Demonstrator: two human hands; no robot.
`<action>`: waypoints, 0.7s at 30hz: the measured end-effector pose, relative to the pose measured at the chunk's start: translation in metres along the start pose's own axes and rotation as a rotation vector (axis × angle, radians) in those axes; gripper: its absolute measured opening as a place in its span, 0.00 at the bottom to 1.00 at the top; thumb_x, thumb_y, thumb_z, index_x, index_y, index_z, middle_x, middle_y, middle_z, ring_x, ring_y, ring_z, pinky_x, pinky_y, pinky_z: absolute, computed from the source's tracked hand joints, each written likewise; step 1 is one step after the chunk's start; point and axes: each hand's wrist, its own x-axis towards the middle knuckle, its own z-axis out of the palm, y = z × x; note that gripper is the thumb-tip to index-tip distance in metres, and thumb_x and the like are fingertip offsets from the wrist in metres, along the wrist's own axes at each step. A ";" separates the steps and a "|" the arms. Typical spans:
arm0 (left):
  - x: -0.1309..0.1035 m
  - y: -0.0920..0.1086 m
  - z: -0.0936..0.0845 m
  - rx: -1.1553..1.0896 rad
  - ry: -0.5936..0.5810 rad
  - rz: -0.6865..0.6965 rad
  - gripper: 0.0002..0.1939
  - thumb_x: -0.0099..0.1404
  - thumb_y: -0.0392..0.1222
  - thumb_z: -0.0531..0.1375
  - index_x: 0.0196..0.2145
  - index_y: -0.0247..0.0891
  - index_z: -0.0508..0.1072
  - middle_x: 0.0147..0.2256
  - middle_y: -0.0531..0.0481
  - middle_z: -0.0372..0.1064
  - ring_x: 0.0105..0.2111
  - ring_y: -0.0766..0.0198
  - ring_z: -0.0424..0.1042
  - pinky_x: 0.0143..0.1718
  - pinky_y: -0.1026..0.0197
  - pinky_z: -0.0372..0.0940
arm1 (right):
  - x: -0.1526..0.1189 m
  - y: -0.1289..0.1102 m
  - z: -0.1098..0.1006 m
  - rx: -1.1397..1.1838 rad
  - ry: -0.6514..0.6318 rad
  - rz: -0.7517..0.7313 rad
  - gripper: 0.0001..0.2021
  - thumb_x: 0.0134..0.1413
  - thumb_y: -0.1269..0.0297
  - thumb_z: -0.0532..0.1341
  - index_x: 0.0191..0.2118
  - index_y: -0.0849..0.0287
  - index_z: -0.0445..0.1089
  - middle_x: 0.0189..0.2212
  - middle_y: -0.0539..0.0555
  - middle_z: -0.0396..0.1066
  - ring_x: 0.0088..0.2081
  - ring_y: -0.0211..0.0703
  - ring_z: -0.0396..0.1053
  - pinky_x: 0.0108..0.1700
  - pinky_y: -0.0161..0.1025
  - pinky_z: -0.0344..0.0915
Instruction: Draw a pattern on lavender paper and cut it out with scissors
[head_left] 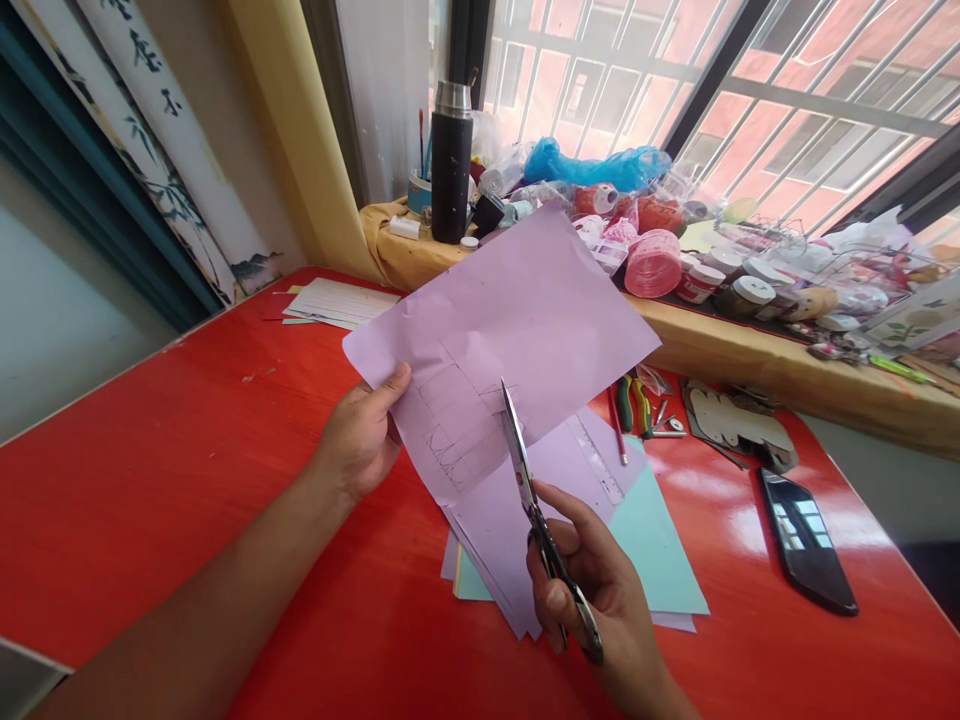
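Observation:
My left hand (361, 432) grips the left edge of a purple sheet of paper (517, 300), thumb on top and the other fingers hidden beneath. Pencil lines mark the sheet's lower left part. In my right hand (592, 570) is a pair of scissors (536, 510) with dark handles, its blades pointing up and away at the sheet's lower edge. The blades look nearly closed; whether paper lies between them I cannot tell. Below the held sheet, more purple paper (491, 545) and light green paper (660, 545) lie stacked on the red table (187, 480), with a clear ruler (596, 460) on top.
A pencil (617, 425), pliers (634, 405) and a dark phone (806, 540) lie to the right. Near the window ledge is a stack of white cards (341, 302). The ledge holds a black thermos (451, 165), a blue plastic bag (596, 165) and several jars (742, 295).

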 end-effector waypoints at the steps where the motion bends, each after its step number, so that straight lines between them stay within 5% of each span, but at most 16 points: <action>1: 0.000 0.000 0.000 0.004 0.002 0.001 0.09 0.77 0.41 0.66 0.50 0.38 0.86 0.56 0.39 0.84 0.59 0.46 0.82 0.60 0.48 0.79 | 0.000 -0.001 0.000 0.000 0.001 0.002 0.31 0.69 0.46 0.72 0.72 0.44 0.72 0.28 0.44 0.65 0.19 0.33 0.58 0.21 0.32 0.61; 21: 0.000 0.000 0.000 -0.002 0.010 0.012 0.09 0.76 0.41 0.68 0.49 0.38 0.86 0.56 0.41 0.84 0.59 0.48 0.82 0.59 0.51 0.79 | -0.002 -0.004 0.003 -0.025 0.029 0.048 0.34 0.67 0.43 0.73 0.72 0.49 0.72 0.28 0.45 0.64 0.19 0.33 0.56 0.21 0.34 0.58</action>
